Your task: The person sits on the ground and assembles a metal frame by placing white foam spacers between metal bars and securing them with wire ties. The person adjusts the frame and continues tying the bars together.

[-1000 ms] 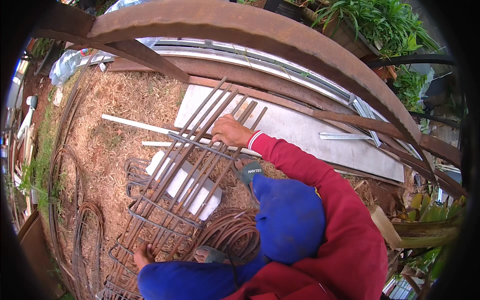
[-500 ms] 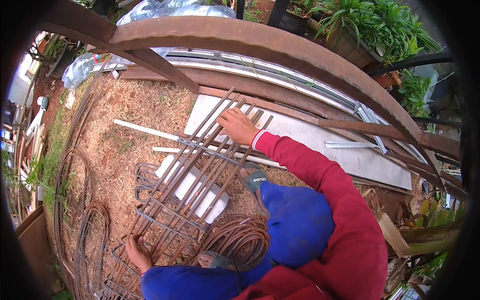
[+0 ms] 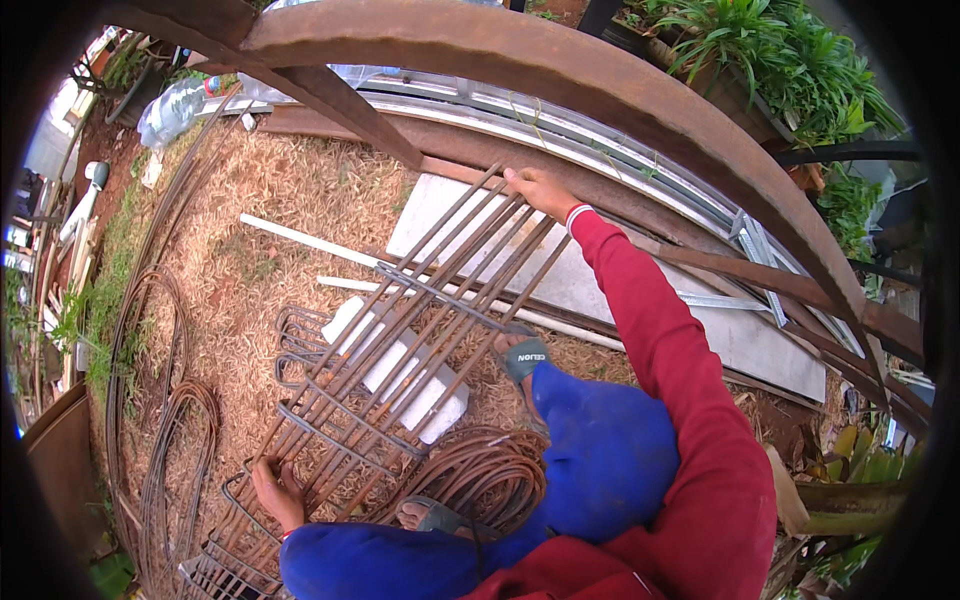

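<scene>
Out in a yard of dry straw-strewn ground [image 3: 300, 210], with a flat grey slab [image 3: 600, 280] lying by a rusted curved beam [image 3: 560, 60] and loose rusty wire coils [image 3: 170, 440] off to the side, a person squats over a long rebar cage [image 3: 400, 340] lying slantwise in front of them. The 2 hands are far apart, the right hand [image 3: 540, 188] closed around the bars' far end and the left hand [image 3: 275, 490] gripping the near end, seemingly to steady the whole length. The sandalled feet [image 3: 522, 358] sit beside a coil of binding wire [image 3: 490, 480], close for reaching.
</scene>
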Demonstrator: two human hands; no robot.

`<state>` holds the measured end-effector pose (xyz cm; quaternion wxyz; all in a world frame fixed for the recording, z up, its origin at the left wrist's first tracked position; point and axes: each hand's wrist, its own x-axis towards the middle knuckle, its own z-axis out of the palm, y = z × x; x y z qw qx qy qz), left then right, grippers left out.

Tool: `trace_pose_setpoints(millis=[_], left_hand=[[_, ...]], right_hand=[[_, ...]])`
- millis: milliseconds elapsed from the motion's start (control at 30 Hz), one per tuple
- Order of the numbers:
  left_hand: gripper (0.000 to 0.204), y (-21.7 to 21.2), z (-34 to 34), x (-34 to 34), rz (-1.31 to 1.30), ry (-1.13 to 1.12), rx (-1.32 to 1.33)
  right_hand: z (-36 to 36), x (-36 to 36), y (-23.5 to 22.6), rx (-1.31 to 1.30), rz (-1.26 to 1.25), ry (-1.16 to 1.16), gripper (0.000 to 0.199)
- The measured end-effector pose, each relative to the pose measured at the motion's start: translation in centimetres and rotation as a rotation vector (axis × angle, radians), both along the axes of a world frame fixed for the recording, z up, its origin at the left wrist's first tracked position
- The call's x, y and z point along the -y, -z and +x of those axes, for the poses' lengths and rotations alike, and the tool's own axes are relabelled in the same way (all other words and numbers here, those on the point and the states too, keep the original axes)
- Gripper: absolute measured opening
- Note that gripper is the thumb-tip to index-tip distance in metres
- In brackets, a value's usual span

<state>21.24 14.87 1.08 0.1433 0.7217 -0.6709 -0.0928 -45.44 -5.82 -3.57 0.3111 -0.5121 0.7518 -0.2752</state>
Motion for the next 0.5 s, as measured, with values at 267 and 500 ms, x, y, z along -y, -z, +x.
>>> trace_pose_setpoints(millis=[267,500], left_hand=[[0.012,0.3,0.0,-0.6,-0.117,0.125,0.064],[0.020,1.6,0.3,-1.0,-0.015,-0.312,-0.267]], right_hand=[[1.8,-1.0,-0.1,-0.410,-0.069,-0.037,0.049],[-1.1,-1.3,-0.7,-0.218,-0.115,0.178,0.031]])
